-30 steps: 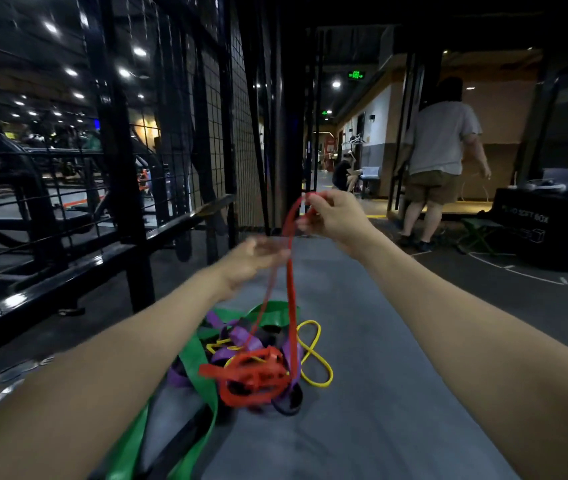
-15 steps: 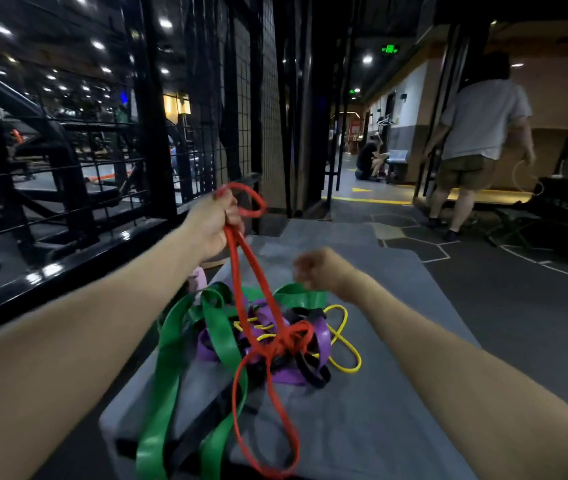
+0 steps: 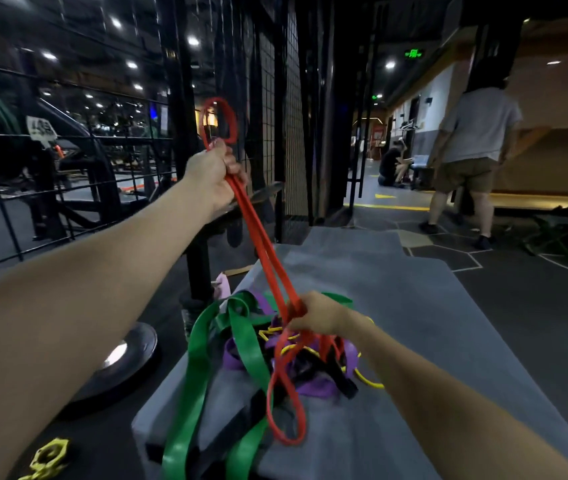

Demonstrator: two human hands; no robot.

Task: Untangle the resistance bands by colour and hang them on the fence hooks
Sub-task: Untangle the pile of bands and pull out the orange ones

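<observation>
The left hand (image 3: 214, 174), at upper centre of the frame, has its fingers curled tight round the red band (image 3: 264, 258), a loop standing above the fist. The right hand (image 3: 317, 315), at lower centre, pinches the same band just above the tangled pile of green band (image 3: 203, 358), purple band (image 3: 317, 388), yellow band (image 3: 367, 382) and black band (image 3: 343, 379) on the grey surface (image 3: 431, 323). The black mesh fence (image 3: 275, 98) stands behind.

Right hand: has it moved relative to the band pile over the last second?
Yes. The right hand came down from holding the red band high; it now pinches it just above the pile on the grey mat.
</observation>
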